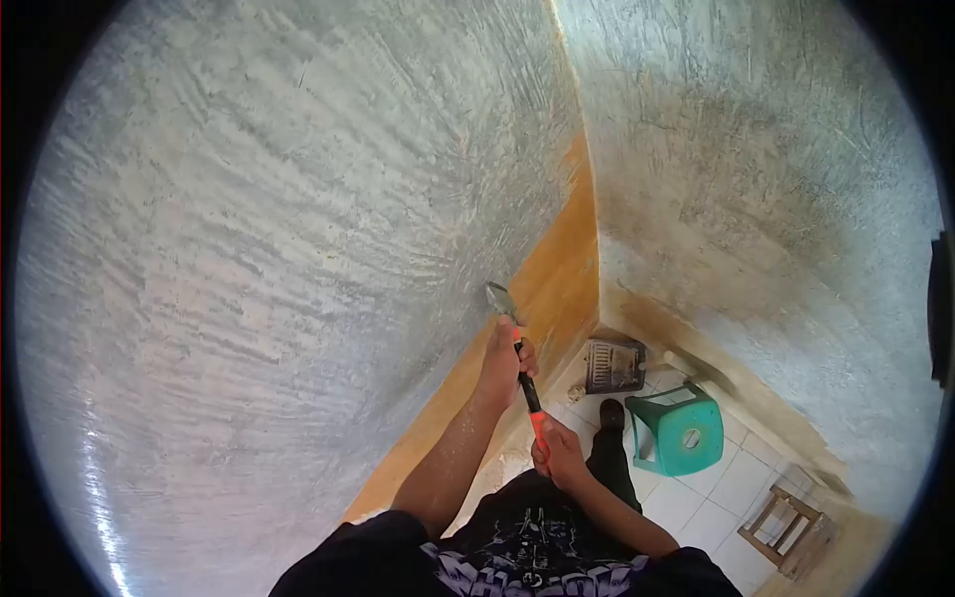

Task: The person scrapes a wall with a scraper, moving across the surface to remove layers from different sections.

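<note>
Both hands grip one long-handled scraper [500,298], which has a grey metal blade and an orange-and-black handle. My left hand [503,364] is closed round the upper handle, just below the blade. Lower down, my right hand [561,456] wraps the orange end close to my body. The blade overlaps the wall [328,249] near the border between its rough grey-white surface and the ochre-yellow band [549,261].
A second scuffed wall [736,169] meets this one at a corner. On the tiled floor [701,493] stand a green plastic stool [704,453] and a small wooden stool [804,532]. A dark slotted tray [615,366] lies by the corner, near my shoe [612,414].
</note>
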A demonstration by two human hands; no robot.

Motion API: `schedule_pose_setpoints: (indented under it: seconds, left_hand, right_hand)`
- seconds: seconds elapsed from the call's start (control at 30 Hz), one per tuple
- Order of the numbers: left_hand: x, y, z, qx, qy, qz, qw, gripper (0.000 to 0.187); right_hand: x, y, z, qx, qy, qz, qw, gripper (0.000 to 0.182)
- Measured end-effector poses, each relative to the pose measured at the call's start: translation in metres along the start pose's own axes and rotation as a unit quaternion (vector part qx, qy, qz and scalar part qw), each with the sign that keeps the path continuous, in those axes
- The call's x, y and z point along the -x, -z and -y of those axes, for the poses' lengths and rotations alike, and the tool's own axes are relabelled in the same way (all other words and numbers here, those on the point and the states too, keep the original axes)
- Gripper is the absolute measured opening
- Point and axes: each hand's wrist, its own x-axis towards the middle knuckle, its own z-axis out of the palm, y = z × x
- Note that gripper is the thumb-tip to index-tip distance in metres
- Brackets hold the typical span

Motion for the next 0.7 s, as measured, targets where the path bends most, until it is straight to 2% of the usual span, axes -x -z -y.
schedule_pose_setpoints:
  seconds: [0.57,0.7]
  left_hand:
    - [-0.009,-0.005,0.002,0.001,-0.009,-0.029,1.0,0.042]
    - [-0.011,-0.008,-0.002,-0.029,-0.009,-0.019,0.999,0.042]
  right_hand:
    - [-0.005,-0.002,0.006,0.01,-0.029,-0.039,0.999,0.046]
    - [-0.006,-0.004,0.012,-0.006,-0.014,-0.012,1.0,0.046]
